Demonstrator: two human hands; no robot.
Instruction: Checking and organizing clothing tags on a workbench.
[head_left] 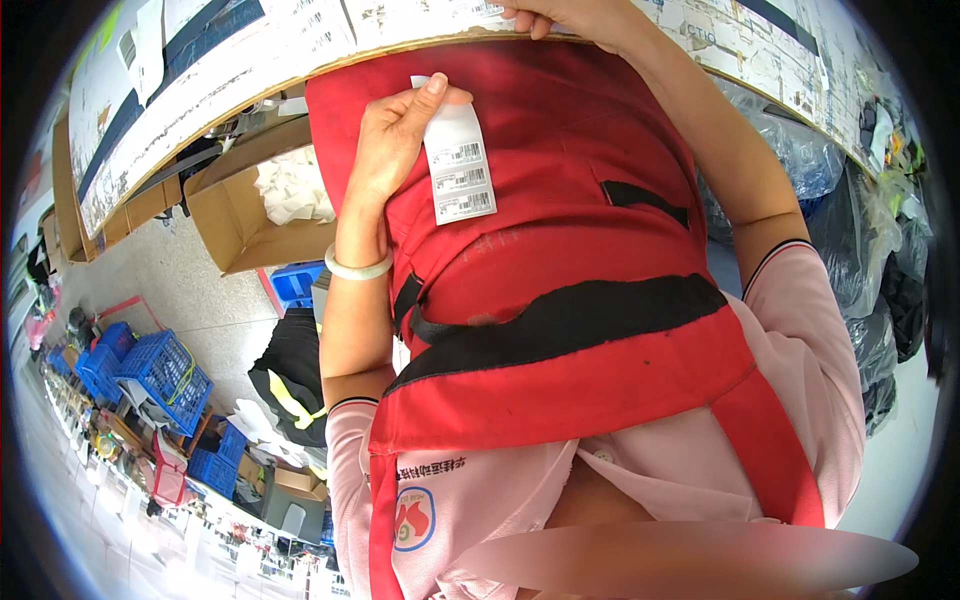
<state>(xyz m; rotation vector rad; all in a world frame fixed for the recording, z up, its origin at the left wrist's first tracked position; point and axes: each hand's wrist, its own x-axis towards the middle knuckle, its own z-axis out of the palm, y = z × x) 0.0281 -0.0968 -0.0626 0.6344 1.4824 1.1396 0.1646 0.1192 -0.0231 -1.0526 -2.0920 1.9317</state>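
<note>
My left hand [395,135] is closed on a strip of white barcode labels [462,180], pinching its upper end between thumb and fingers. The strip hangs down in front of my red apron [540,150], with several printed labels at its lower end. At the worktable's front edge [420,38], my right hand [570,15] has its fingers curled over the tabletop. The picture's upper edge cuts that hand off, so whatever is in it is hidden. Close to its fingertips lies a white printed paper [478,8].
Beneath the table at left stands an open cardboard box [235,220] with crumpled pale paper [295,185]. Blue plastic crates [165,380] are on the floor further left. Clear plastic bags [850,240] hang or lie at the right. A dark garment [290,370] is beside my left arm.
</note>
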